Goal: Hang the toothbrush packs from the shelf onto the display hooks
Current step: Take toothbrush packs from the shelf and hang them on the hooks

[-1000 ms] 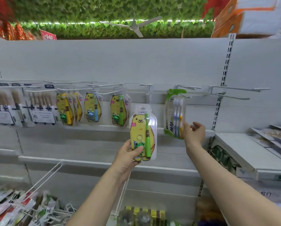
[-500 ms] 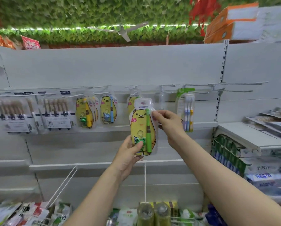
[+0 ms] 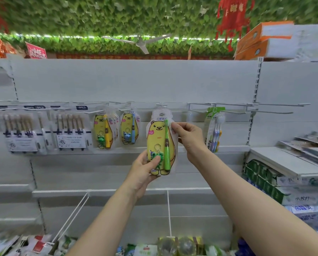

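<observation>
A yellow bear-shaped toothbrush pack (image 3: 159, 137) with a green brush and a green frog charm is held up in front of the white back panel. My left hand (image 3: 142, 168) grips its lower left corner, thumb on the frog charm. My right hand (image 3: 188, 134) pinches its upper right edge. The pack's top hole sits just below a short white display hook (image 3: 161, 104). Two more bear packs hang to the left, one with a yellow brush (image 3: 102, 133) and one with a blue brush (image 3: 128, 131).
Dark multi-brush packs (image 3: 43, 132) hang at far left. A green three-brush pack (image 3: 214, 130) hangs right of my hand, beside bare long hooks (image 3: 276, 108). Boxed goods fill the right shelf (image 3: 287, 161). Loose packs lie in wire bins (image 3: 43, 242) below.
My right hand left the green three-brush pack, moved left and took hold of the bear pack's upper edge. Both hands raised the pack toward the hook.
</observation>
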